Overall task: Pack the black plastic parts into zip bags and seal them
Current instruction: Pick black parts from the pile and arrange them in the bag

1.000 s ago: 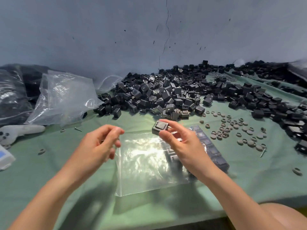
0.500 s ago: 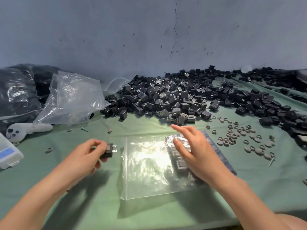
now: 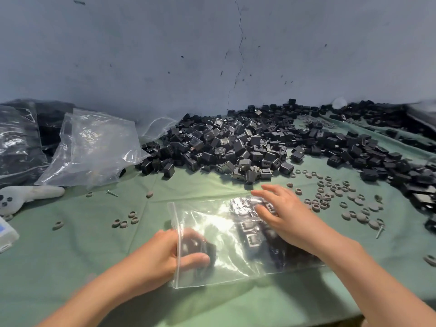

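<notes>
1. Nearest, at lower centre of the frame, the left hand [image 3: 162,253] reaches through the open mouth of the zip bag [image 3: 224,263]. Its fingers and thumb are curled about a black part [image 3: 208,250]. Blur softens the hand, so the pinch is likely rather than certain.
2. Just beyond, right of centre, the right hand [image 3: 285,215] lies flat on top of the bag. Its fingers are straight and spread, holding nothing, and they press the film over the packed parts [image 3: 250,234] along the bag's right side.
3. The step in hand looks like loading: one more piece is going in, and the seal is not yet closed.
4. Next, I judge, the piece must be set beside the row and released, then the hand drawn out without dragging the mouth.
5. Farther up, the pile of black parts [image 3: 236,147] fills the centre and right, and grey rings [image 3: 335,194] lie scattered right of the bag.
6. At middle left, spare clear bags [image 3: 94,147] slump near the wall.
</notes>
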The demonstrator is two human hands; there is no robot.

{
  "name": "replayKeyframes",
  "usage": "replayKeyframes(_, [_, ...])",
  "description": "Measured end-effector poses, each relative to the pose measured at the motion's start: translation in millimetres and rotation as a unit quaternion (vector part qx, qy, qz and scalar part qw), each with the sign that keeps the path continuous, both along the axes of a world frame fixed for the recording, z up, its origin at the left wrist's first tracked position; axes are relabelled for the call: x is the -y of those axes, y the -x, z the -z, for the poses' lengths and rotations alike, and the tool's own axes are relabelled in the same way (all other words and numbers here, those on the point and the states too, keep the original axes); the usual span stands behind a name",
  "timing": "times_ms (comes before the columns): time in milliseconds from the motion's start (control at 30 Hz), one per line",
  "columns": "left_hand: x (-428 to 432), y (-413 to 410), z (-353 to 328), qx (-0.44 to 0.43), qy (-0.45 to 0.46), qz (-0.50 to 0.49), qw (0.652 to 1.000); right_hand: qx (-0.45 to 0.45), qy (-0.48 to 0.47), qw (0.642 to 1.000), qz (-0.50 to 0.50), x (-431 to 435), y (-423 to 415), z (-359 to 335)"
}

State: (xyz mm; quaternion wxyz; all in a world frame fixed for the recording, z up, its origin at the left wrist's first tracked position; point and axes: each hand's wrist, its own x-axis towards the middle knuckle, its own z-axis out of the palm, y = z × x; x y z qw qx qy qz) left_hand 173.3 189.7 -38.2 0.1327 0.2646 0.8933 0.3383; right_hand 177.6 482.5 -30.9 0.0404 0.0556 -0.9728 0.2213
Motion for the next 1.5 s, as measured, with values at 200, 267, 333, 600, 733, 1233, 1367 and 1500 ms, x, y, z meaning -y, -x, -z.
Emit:
replayKeyframes(200, [-26,4,9,0.017,-0.084,0.082,0.993,-0.006,0.001,1.000,-0.008,0,-2,8])
replayKeyframes(267, [-32,4,12,0.044,-0.067,0.085,0.993,-0.006,-0.001,1.000,-0.013,3,0,9])
replayKeyframes(333, [-32,6,13,0.063,-0.047,0.085,0.993,-0.006,-0.007,1.000,-0.022,4,-1,12])
replayKeyframes(600, [-26,15,0,0.056,0.022,0.113,0.992,0.037,-0.021,0.998,-0.049,1,-8,12])
replayKeyframes(733, [-38,14,13,-0.025,-0.027,0.145,0.989,0.058,-0.054,0.995,-0.054,6,-7,13])
replayKeyframes(1233, [-22,31,4,0.057,0.006,0.183,0.982,0.062,-0.120,0.988,-0.074,8,-8,24])
replayKeyframes(1367, [-34,34,13,-0.076,0.071,0.210,0.972,0.069,-0.125,0.987,-0.076,8,-8,24])
replayKeyframes(1500, [-47,32,12,-0.129,0.073,0.229,0.962,0.077,-0.123,0.986,-0.077,8,-8,24])
